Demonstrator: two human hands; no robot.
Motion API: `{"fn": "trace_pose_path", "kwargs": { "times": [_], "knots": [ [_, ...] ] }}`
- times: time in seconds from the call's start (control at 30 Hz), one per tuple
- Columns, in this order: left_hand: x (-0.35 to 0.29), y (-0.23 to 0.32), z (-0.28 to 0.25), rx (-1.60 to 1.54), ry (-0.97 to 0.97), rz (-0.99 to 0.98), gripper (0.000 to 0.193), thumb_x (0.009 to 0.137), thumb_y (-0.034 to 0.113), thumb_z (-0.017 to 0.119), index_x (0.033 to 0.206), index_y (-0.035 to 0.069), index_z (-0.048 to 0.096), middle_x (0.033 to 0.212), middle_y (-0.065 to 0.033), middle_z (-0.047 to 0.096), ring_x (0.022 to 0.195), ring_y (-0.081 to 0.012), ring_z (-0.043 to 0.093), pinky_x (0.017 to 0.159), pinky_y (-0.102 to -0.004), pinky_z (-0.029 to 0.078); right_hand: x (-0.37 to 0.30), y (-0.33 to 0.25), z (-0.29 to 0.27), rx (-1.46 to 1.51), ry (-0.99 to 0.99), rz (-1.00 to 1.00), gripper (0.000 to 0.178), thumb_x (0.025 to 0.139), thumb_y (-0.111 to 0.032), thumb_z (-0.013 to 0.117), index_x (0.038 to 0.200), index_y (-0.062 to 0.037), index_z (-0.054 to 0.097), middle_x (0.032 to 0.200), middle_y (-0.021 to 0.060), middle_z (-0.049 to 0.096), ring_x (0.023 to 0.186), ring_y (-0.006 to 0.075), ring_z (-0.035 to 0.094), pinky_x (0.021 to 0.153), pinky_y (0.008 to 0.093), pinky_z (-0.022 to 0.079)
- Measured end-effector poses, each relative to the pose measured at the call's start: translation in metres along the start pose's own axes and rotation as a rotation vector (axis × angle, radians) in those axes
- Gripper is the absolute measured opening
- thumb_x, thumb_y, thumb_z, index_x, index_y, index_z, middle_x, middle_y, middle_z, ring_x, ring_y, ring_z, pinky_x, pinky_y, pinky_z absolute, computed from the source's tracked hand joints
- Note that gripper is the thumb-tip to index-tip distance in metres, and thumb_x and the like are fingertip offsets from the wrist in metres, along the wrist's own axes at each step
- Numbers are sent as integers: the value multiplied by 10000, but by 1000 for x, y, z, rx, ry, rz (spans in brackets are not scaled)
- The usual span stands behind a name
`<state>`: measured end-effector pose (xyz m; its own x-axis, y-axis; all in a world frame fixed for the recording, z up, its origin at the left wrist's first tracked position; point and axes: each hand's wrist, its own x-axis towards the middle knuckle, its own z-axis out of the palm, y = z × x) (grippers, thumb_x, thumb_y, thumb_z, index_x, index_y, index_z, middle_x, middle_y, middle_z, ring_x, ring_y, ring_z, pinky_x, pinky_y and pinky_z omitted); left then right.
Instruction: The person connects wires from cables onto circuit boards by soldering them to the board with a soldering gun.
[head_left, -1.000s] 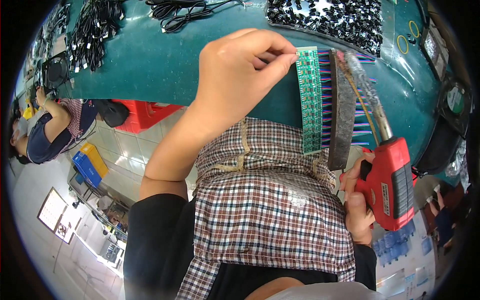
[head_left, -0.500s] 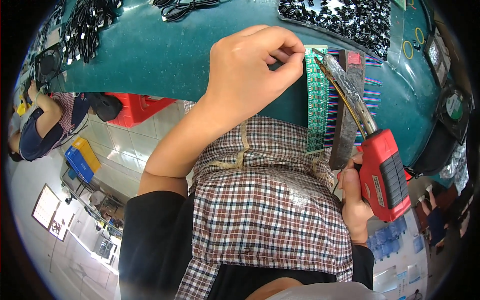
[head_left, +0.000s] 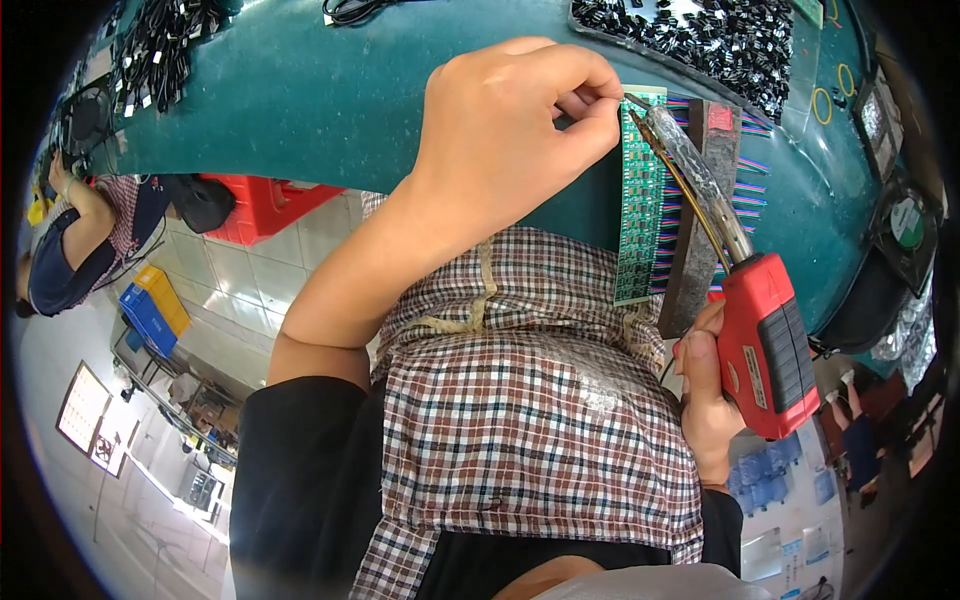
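Observation:
My left hand is closed in a pinch at the far left corner of a green circuit board. Whatever lies between thumb and forefinger is too small to make out. Wrapped round the grip of a red soldering gun, my right hand holds it slanted over the board. The gun's tip is close to the pinched fingertips, at the board's far end; contact cannot be told. Thin coloured wires run out from the board's right side, beneath a dark bar that lies across them.
A tray of small black connectors stands at the far right of the green table. Bundled black cables lie far left. Yellow rubber bands and a round black fan are at right. Another person sits at left.
The view has shifted slightly. The soldering gun's tip has moved a little left across the board, closer to my left fingertips. Both hands keep their grips.

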<state>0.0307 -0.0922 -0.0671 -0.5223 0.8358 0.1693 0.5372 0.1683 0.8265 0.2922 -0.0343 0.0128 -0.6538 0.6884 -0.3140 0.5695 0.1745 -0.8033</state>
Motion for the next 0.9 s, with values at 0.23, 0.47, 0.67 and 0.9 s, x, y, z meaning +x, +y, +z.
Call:
{"fn": "trace_pose_path", "kwargs": {
  "times": [0.23, 0.47, 0.67, 0.9],
  "knots": [
    [1, 1, 0, 10, -11, -5, 102, 786, 31, 757, 888, 31, 754, 805, -46, 734, 720, -117, 726, 651, -222, 563, -2, -2, 4, 16, 18, 35, 95, 940, -24, 639, 978, -9, 554, 829, 66, 545, 570, 83, 453, 519, 236, 386],
    [2, 0, 1, 8, -12, -6, 96, 783, 34, 766, 878, 31, 753, 800, -48, 733, 708, -112, 717, 652, -219, 561, 2, -2, -6, -78, -13, -67, 135, 947, -38, 648, 1034, -10, 549, 879, 64, 553, 588, 87, 456, 532, 251, 390],
    [3, 1, -1, 22, -7, 6, 93, 779, 33, 772, 869, 32, 752, 789, -46, 726, 696, -106, 709, 645, -211, 555, -8, -1, 3, 40, 71, 53, 137, 947, -45, 650, 1042, -8, 559, 885, 61, 563, 624, 96, 461, 561, 257, 393],
    [3, -1, 3, -9, 43, 1, 62, 759, 125, 762, 786, 77, 734, 715, -51, 699, 658, -182, 724, 566, -293, 545, -8, -4, -2, 57, 41, 210, 220, 891, -83, 755, 1099, -45, 693, 990, 78, 708, 906, 233, 685, 814, 353, 541]
  ]
}}
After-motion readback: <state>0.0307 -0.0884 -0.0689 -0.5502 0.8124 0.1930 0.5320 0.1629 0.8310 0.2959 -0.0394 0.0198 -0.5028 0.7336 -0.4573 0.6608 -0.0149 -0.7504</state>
